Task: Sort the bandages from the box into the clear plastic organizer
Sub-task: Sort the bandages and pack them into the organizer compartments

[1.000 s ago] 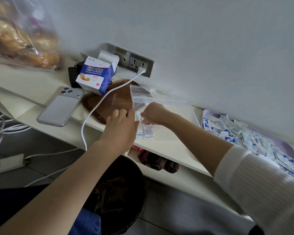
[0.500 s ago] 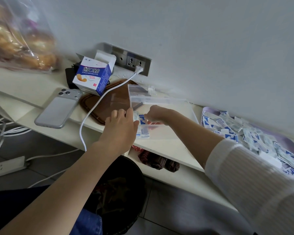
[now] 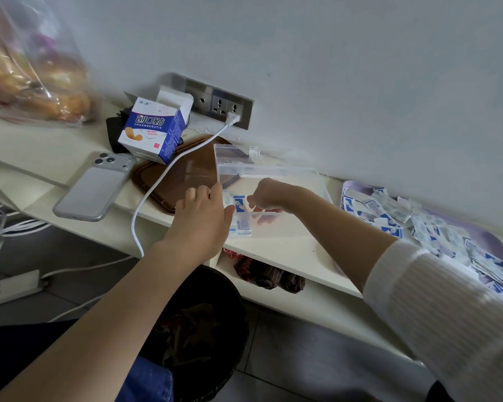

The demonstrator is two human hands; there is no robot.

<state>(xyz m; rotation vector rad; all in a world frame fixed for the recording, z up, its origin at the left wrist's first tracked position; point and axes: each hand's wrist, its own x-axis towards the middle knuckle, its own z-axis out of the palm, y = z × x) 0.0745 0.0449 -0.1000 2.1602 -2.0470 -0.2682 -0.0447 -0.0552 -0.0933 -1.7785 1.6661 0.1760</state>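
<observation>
My cream bench [image 3: 276, 242] under a pale wall [image 3: 360, 82] | left hand [image 3: 204, 219] fingers curled on the clear plastic organizer [image 3: 273, 170] left wall, thumb against bandages [image 3: 240, 211] | white-and-blue wrappers stacked in its near-left corner, long axis running from me toward the wall | right hand [image 3: 269, 195] fingers curled inside, hold hidden | opened box [image 3: 153, 132] far left.

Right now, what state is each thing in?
bandage box: flap open
clear organizer: lid open
phone: face down
white cable: plugged in
left hand: at organizer's wall, grip unclear
right hand: curled over a bandage, grip unclear
loose bandages: piled on tray
</observation>
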